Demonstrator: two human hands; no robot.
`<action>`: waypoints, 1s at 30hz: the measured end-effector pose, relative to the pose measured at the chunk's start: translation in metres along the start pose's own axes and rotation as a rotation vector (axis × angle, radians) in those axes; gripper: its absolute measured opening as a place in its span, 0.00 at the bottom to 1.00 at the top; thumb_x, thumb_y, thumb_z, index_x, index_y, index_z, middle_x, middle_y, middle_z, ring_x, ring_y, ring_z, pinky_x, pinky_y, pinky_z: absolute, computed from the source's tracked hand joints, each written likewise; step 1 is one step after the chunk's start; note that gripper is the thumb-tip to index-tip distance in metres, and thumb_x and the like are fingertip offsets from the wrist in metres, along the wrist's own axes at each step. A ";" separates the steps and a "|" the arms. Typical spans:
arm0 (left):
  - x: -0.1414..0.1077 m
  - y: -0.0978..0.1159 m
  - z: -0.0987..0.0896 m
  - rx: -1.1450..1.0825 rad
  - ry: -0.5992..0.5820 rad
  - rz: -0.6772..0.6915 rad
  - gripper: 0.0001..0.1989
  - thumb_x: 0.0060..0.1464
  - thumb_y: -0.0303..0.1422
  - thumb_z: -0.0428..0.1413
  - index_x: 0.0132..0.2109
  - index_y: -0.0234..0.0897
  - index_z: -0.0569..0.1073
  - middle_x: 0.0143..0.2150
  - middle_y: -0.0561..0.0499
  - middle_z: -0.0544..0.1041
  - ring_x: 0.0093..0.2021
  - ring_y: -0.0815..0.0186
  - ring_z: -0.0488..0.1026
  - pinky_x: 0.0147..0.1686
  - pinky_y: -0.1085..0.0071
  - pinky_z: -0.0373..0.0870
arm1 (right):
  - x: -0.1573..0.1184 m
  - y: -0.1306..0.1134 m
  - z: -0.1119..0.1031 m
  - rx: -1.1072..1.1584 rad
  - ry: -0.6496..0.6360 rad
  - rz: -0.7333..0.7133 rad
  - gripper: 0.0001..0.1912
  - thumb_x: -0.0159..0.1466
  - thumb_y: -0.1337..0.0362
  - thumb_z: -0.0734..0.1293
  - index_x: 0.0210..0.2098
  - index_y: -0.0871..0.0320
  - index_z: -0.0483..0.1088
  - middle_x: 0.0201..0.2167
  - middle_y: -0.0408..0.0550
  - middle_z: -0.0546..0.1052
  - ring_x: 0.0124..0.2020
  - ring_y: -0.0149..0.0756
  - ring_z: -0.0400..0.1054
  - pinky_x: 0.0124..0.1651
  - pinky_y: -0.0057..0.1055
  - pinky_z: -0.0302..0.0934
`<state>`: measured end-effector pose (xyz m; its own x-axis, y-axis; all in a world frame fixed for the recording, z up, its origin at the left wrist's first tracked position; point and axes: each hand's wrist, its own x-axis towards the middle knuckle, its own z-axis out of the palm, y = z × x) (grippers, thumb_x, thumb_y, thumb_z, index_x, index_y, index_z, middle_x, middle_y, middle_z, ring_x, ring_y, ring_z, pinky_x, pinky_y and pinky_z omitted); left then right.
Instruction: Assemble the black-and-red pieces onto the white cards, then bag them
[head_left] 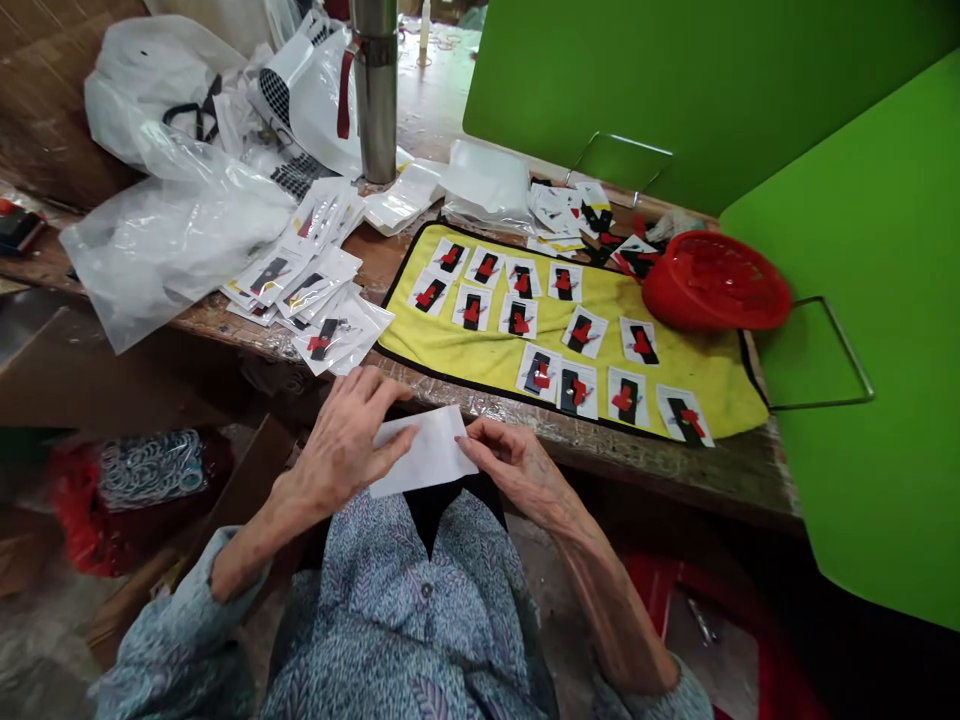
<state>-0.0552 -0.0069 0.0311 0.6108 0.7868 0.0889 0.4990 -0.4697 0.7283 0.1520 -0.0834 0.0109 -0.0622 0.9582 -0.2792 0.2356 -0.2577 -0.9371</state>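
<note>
Above my lap, a small white rectangular sheet or sleeve (426, 452) is held between both hands; whether it is paper or a plastic bag I cannot tell. My left hand (351, 438) grips its left side, thumb across the front. At the right edge, the thumb and fingers of my right hand (517, 462) pinch it. Beyond my hands lies a yellow cloth (472, 360) with black edging, carrying several white cards with black and red pieces, such as one card (626, 398) near the front. Left of the cloth is a pile of filled clear packets (300, 275).
A red plastic basket (716, 280) sits on the cloth's right end, beside green panels (862, 300). Behind the cloth are clear bags (487, 185) and loose black and red pieces (600, 235). A steel flask (375, 100) stands at the back, near crumpled plastic bags (180, 210).
</note>
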 end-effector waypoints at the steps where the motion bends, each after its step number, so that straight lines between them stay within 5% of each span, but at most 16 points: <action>1: -0.004 0.006 0.002 0.020 0.078 0.006 0.05 0.56 0.32 0.54 0.39 0.36 0.71 0.36 0.49 0.72 0.38 0.64 0.69 0.39 0.68 0.69 | -0.001 0.001 0.005 0.064 0.032 0.013 0.15 0.62 0.53 0.65 0.26 0.57 0.65 0.22 0.39 0.64 0.24 0.29 0.56 0.26 0.26 0.50; 5: -0.014 0.018 0.018 -0.213 -0.019 -0.062 0.05 0.57 0.27 0.50 0.35 0.36 0.70 0.29 0.54 0.72 0.29 0.71 0.68 0.34 0.73 0.67 | -0.003 0.000 0.023 0.144 0.121 -0.004 0.17 0.61 0.50 0.67 0.26 0.57 0.64 0.22 0.39 0.64 0.24 0.29 0.56 0.27 0.27 0.51; 9: -0.012 0.011 0.030 -0.534 -0.073 -0.262 0.05 0.57 0.33 0.55 0.38 0.35 0.70 0.32 0.53 0.74 0.32 0.70 0.71 0.34 0.73 0.69 | -0.004 -0.009 0.033 0.001 0.176 -0.094 0.16 0.63 0.53 0.65 0.24 0.56 0.63 0.21 0.40 0.66 0.24 0.30 0.58 0.29 0.28 0.53; 15: -0.010 -0.002 0.029 -0.821 -0.124 -0.333 0.13 0.56 0.41 0.58 0.35 0.33 0.71 0.31 0.52 0.74 0.30 0.70 0.71 0.33 0.74 0.70 | -0.003 -0.015 0.037 -0.248 0.247 -0.230 0.17 0.65 0.55 0.64 0.23 0.55 0.65 0.21 0.41 0.69 0.25 0.32 0.61 0.33 0.30 0.54; 21: -0.016 -0.001 0.026 -0.623 -0.111 -0.251 0.11 0.60 0.36 0.51 0.33 0.34 0.71 0.28 0.52 0.74 0.29 0.71 0.72 0.32 0.74 0.70 | 0.002 -0.007 0.035 -0.164 0.129 -0.223 0.17 0.68 0.56 0.62 0.25 0.56 0.66 0.22 0.40 0.70 0.25 0.31 0.63 0.32 0.29 0.56; 26: -0.019 0.008 0.039 -0.222 0.196 -0.101 0.08 0.57 0.30 0.50 0.30 0.37 0.68 0.26 0.53 0.73 0.27 0.71 0.69 0.32 0.74 0.67 | 0.001 -0.003 0.049 -0.552 0.352 -0.433 0.09 0.70 0.68 0.58 0.38 0.57 0.70 0.31 0.48 0.74 0.35 0.38 0.67 0.40 0.34 0.58; 30: -0.016 0.009 0.043 -0.159 0.130 -0.133 0.09 0.59 0.31 0.48 0.29 0.38 0.65 0.26 0.54 0.72 0.26 0.71 0.67 0.30 0.74 0.65 | 0.000 -0.002 0.061 -0.917 0.487 -0.513 0.13 0.69 0.72 0.55 0.40 0.58 0.70 0.30 0.51 0.72 0.35 0.43 0.64 0.42 0.39 0.56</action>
<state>-0.0339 -0.0408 0.0065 0.4565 0.8874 0.0641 0.4605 -0.2973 0.8364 0.0923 -0.0905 -0.0002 -0.0206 0.9219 0.3868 0.9183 0.1705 -0.3572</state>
